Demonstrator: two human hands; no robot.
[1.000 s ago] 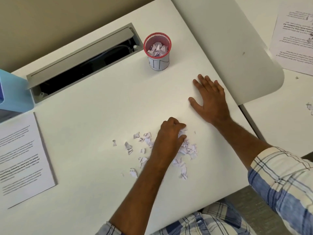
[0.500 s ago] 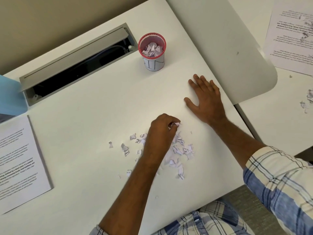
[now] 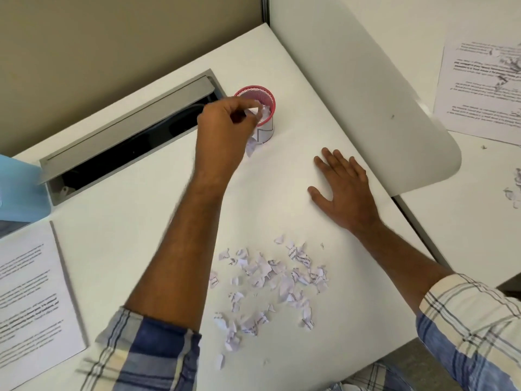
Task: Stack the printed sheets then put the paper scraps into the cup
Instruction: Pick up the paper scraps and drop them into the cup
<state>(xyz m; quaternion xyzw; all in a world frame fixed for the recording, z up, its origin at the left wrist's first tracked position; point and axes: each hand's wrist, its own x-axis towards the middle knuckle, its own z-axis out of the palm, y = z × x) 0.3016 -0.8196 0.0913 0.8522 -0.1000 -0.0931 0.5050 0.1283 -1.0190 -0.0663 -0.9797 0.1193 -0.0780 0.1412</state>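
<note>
A red mesh cup (image 3: 266, 98) with crumpled scraps inside stands at the back of the white desk (image 3: 141, 221). My left hand (image 3: 225, 128) hovers at the cup's left rim, fingers pinched on a paper scrap (image 3: 255, 111) over the opening. One scrap (image 3: 251, 146) is below the hand, beside the cup's base. My right hand (image 3: 342, 190) lies flat on the desk, fingers spread, holding nothing. A scatter of torn paper scraps (image 3: 270, 280) lies near the front edge. A stack of printed sheets (image 3: 31, 300) sits at the left.
An open grey cable tray (image 3: 127, 134) runs along the back left. A light blue box (image 3: 19, 190) stands at the far left. A white divider panel (image 3: 366, 94) rises on the right; behind it lie another printed sheet (image 3: 479, 88) and some scraps (image 3: 514, 190).
My left hand picked scraps from the pile and moved up and back to the cup. The right hand stayed flat on the desk. The camera view shifted.
</note>
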